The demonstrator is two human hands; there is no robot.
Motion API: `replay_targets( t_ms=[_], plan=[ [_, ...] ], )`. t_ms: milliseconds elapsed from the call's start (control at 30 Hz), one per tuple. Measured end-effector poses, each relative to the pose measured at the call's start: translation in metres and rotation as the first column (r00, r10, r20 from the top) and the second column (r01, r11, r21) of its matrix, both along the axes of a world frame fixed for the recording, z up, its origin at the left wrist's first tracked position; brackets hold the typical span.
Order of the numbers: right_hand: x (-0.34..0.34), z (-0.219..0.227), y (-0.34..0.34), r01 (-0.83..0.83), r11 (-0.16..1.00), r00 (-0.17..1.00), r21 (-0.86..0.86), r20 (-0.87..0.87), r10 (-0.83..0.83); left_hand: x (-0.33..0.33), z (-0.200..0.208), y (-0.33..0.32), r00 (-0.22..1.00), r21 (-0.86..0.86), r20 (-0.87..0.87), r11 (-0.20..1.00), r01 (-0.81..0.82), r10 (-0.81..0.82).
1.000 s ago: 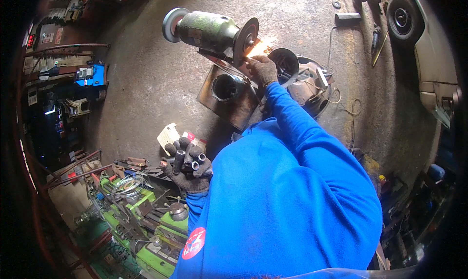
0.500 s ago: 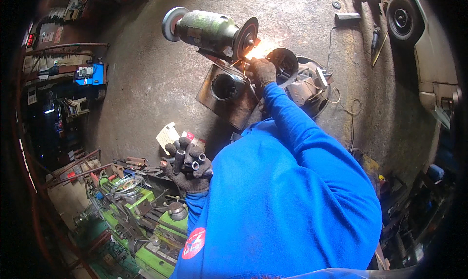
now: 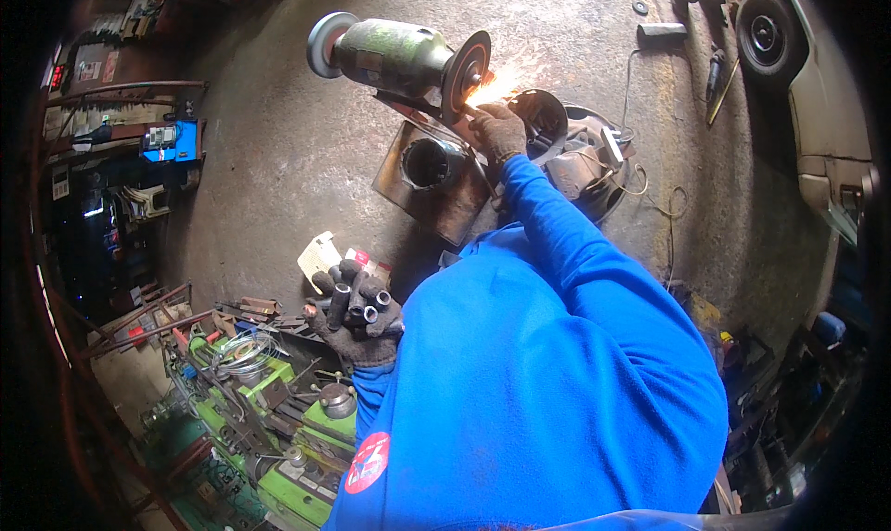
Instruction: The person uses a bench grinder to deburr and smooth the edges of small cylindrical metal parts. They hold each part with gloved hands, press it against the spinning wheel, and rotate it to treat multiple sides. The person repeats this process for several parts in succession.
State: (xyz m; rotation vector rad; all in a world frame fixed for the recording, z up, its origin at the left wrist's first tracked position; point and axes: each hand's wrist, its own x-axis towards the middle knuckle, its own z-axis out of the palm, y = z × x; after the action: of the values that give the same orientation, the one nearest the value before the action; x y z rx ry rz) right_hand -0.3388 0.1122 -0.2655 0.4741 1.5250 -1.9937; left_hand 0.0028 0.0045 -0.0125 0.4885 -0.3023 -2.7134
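In a dark work glove, my right hand (image 3: 499, 134) is closed at the right-hand wheel of a green bench grinder (image 3: 394, 53). Its fingertips press a small piece, too hidden to name, against the grinding wheel (image 3: 464, 76). Orange sparks (image 3: 497, 87) spray off to the right from that contact. Lower left, my gloved left hand (image 3: 367, 348) is curled around several short metal tubes (image 3: 357, 305), their open ends facing up. A white wheel (image 3: 332, 45) sits at the grinder's other end.
Below the grinder is a rusty metal stand with a round opening (image 3: 432, 164). A round metal container (image 3: 543, 123) stands right of my right hand, beside cables. A green machine (image 3: 297, 485) lies lower left, a car wheel (image 3: 765, 33) upper right, and a blue machine (image 3: 174, 141) at left.
The sparks have turned from a bright glow to a wider fan of streaks. My right hand has shifted slightly at the wheel; my left hand has barely moved.
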Motion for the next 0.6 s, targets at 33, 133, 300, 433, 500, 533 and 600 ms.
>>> replay_targets(
  t_ms=[33,133,300,433,500,533,600],
  plan=[
    [0.0,-0.004,0.0,0.001,1.0,1.0,0.001,-0.013,-0.001,0.001,-0.001,-0.001,1.0,-0.014,-0.005,1.0,0.01,-0.01],
    [-0.001,-0.024,-0.001,0.021,1.0,0.998,-0.002,-0.059,-0.021,-0.007,0.002,0.003,1.0,-0.062,-0.01,0.998,0.003,-0.003],
    [0.001,-0.003,0.0,0.02,1.0,1.0,-0.003,-0.011,-0.02,-0.015,0.008,0.007,0.999,-0.09,0.004,0.995,-0.034,0.035],
    [-0.001,-0.001,0.005,-0.046,0.999,0.998,-0.003,-0.04,0.046,-0.015,0.008,0.004,0.999,-0.081,-0.04,0.997,0.015,-0.019],
    [-0.003,-0.008,0.003,-0.034,0.999,0.999,-0.007,-0.032,0.034,-0.02,0.012,0.007,0.999,-0.088,-0.036,0.996,-0.006,0.003],
    [-0.002,-0.009,0.003,-0.036,0.999,0.998,0.008,-0.055,0.036,-0.02,0.012,0.007,0.999,-0.091,-0.04,0.996,-0.01,0.006],
    [-0.001,-0.009,0.004,-0.035,0.999,0.994,0.038,-0.1,0.038,-0.02,0.01,0.005,0.999,-0.092,-0.054,0.996,-0.003,-0.002]
  ],
)
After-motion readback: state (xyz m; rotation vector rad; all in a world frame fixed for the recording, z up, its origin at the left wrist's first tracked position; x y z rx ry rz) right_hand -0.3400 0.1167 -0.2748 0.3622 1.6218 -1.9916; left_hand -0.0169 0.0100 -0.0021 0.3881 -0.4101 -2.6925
